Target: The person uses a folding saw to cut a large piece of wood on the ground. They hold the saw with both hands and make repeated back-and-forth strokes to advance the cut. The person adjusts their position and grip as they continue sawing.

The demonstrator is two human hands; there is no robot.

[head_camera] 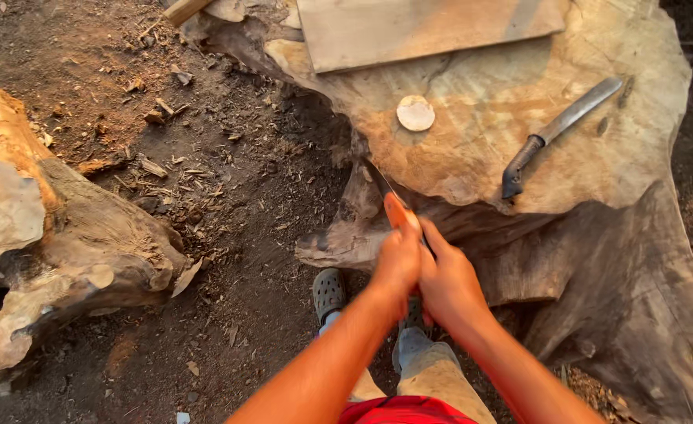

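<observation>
A knife [390, 200] is held at the near edge of the stump [480, 133].
Both the left hand [397, 263] and the right hand [444, 283] are wrapped tight on its handle; the blade is best kept pointing away.

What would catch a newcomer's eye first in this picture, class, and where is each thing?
Low in the middle, the left hand and right hand meet around an orange-handled tool at the near edge of a huge tree stump. On the stump's right lies a machete, with a small round wooden disc near its middle.
</observation>
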